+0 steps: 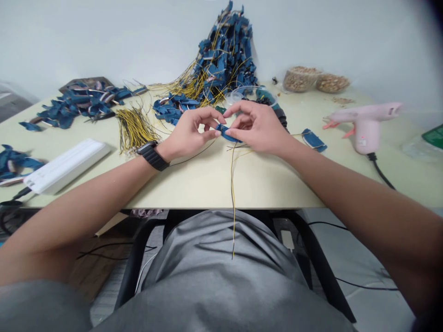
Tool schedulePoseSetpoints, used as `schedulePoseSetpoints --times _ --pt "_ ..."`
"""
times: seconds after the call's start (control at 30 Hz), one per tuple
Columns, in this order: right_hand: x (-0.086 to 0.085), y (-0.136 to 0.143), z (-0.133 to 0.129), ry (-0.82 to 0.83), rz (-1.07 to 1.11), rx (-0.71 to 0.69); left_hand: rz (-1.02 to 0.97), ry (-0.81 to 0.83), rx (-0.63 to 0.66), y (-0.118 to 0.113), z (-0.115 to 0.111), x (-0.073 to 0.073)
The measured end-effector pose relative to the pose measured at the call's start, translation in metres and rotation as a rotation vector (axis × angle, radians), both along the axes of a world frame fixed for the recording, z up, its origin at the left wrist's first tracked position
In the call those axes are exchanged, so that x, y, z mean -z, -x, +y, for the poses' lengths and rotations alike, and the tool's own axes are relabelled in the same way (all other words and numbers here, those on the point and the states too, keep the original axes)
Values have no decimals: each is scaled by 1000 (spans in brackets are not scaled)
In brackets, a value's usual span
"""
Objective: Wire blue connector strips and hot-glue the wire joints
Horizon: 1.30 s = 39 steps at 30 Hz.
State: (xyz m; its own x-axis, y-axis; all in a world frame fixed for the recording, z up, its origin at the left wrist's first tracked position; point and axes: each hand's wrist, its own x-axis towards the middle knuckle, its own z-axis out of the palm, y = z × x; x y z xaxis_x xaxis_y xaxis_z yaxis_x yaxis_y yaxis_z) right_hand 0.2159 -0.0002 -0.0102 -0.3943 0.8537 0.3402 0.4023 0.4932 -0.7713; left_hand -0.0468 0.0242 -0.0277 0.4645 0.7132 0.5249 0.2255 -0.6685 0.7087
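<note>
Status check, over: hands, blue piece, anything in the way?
Left hand and right hand pinching one blue piece. Yellow-and-black wires trailing below, over table edge. Pink glue gun off right, not in the way.

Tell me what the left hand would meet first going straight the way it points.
Beyond the blue piece it holds, the left hand would probably meet the right hand first, though depth is unclear.

One held blue piece [222, 128], one loose blue piece [314, 140], one pink glue gun [368, 128], one watch [152, 156], one white box [67, 167], two filled tubs [299, 81]; heaped blue pieces [226, 57], probably dozens, too tangled to count.
</note>
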Motion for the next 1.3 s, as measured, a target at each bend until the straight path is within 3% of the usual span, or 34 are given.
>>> schedulePoseSetpoints --times 0.23,0.53,1.3 --pt "0 0 -1 -7 5 -10 5 21 -16 1 -1 -1" --pt "13 -3 11 -90 16 -10 -4 -59 36 1 14 15" --pt "4 3 -1 -55 -21 39 8 -15 79 6 13 18"
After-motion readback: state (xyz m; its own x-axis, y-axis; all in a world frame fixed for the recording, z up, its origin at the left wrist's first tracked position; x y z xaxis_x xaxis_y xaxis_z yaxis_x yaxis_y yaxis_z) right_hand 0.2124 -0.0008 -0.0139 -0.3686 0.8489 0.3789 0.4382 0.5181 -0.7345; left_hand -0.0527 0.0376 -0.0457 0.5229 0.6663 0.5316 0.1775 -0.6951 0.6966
